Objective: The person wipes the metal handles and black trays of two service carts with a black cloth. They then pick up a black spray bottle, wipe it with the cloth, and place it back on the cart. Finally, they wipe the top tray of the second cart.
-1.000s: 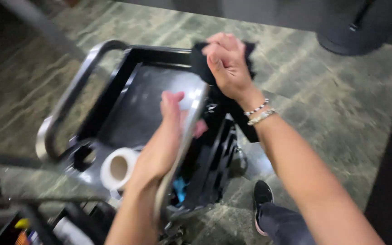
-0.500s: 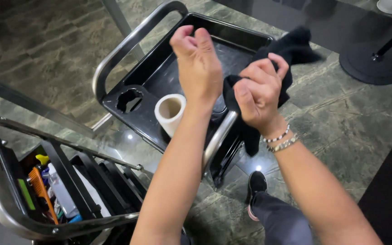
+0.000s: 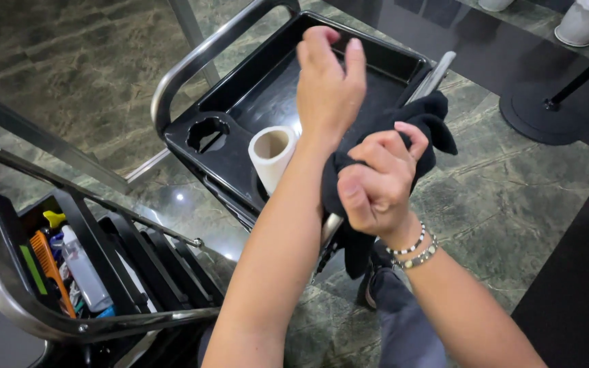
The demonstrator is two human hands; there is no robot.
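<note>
My right hand, with beaded bracelets on the wrist, is shut on a black cloth. It presses the cloth against my left wrist and forearm. My left hand is raised above the black cart tray, its fingers loosely apart and holding nothing. A white paper roll stands on the tray just left of my left forearm. The cloth hangs down below my right hand, over the tray's right chrome rail.
The tray has a round cup hole and a chrome handle on its left. A second cart at lower left holds an orange comb and a spray bottle. A stanchion base and white planter stand at upper right. My shoe rests on green marble floor.
The view has closed in on the cart. My left hand rose and its fingers loosened, while my right hand slid the black cloth down from beside it onto my left wrist.
</note>
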